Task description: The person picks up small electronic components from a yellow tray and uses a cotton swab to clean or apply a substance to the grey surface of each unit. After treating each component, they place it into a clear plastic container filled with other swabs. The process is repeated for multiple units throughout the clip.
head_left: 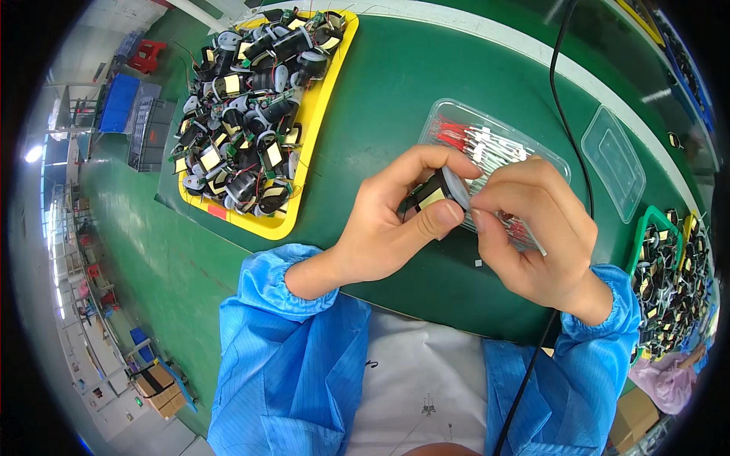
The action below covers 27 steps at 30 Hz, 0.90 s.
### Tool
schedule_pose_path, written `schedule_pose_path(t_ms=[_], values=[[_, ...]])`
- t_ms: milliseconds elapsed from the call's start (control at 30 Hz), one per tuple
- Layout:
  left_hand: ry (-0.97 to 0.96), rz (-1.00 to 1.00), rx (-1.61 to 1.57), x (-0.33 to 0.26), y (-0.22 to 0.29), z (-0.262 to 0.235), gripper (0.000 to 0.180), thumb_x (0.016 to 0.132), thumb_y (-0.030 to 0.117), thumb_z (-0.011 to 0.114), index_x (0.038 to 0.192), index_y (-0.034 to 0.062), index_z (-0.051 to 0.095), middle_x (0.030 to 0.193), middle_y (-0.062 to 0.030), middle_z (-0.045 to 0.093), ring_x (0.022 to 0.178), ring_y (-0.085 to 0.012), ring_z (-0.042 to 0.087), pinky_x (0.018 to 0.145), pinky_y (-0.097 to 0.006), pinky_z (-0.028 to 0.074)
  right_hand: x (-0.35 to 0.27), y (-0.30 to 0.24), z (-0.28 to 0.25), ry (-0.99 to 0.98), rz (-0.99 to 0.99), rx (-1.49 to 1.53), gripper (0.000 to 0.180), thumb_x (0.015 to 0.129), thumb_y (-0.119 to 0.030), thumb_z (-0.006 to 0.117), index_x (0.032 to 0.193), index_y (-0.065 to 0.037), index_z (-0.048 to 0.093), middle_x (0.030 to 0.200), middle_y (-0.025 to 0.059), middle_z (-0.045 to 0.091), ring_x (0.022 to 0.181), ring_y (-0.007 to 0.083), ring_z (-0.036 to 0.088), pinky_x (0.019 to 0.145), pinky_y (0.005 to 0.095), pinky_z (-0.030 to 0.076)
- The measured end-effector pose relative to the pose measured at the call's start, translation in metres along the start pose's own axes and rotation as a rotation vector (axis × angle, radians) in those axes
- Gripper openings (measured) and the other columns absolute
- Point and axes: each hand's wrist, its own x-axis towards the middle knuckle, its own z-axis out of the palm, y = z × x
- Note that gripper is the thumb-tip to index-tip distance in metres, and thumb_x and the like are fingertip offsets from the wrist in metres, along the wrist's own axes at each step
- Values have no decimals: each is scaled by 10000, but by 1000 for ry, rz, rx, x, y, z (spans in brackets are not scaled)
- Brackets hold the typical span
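Observation:
My left hand point(372, 216) grips a small black motor-like part point(431, 199) between thumb and fingers. A pale yellow patch shows on its side, and a grey disc point(456, 188) caps the end toward my right hand. Thumb and fingertips of my right hand point(540, 220) are pinched together at the disc's edge; anything between them is too small or hidden to tell. Behind and partly beneath both hands stands a clear plastic box point(559, 162) of thin white and red pieces, perhaps wire leads. A thin white tip point(541, 245) shows below my right fingers.
At the left, a yellow tray point(318, 99) is heaped with similar black parts. A clear lid point(614, 163) lies at the right, past a black cable point(557, 83) crossing the green table point(388, 68). A green tray point(637, 235) of more parts stands at the far right.

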Motion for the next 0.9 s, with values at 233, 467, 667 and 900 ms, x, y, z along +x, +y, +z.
schedule_pose_path(t_ms=[233,467,667,900], values=[[-6,-31,-82,0,-1,1,332,970,213,528,1230,8,502,906,-7,565,768,-49,498,673,-199,424,0,0,-4,-70,29,13,204,678,119,654,862,56,594,819,148,587,671,203,576,552,272,469],[-10,-87,-119,-1,-4,2,319,989,200,484,1251,20,499,861,13,537,718,-39,457,623,-189,391,-2,-1,-1,-58,62,-2,189,684,112,650,852,54,587,816,146,586,658,200,570,536,264,463],[-14,-23,-65,-1,-5,0,324,984,207,501,1251,23,500,882,19,540,732,-30,448,627,-179,382,0,3,-2,-73,10,-6,190,681,119,645,847,59,577,810,152,584,659,205,571,534,269,462],[-22,-6,-50,-1,-4,1,327,982,209,508,1246,17,499,936,11,553,787,-34,473,677,-179,405,-2,-2,-2,-70,34,2,203,671,126,641,851,58,576,814,157,583,672,230,578,557,296,471]])
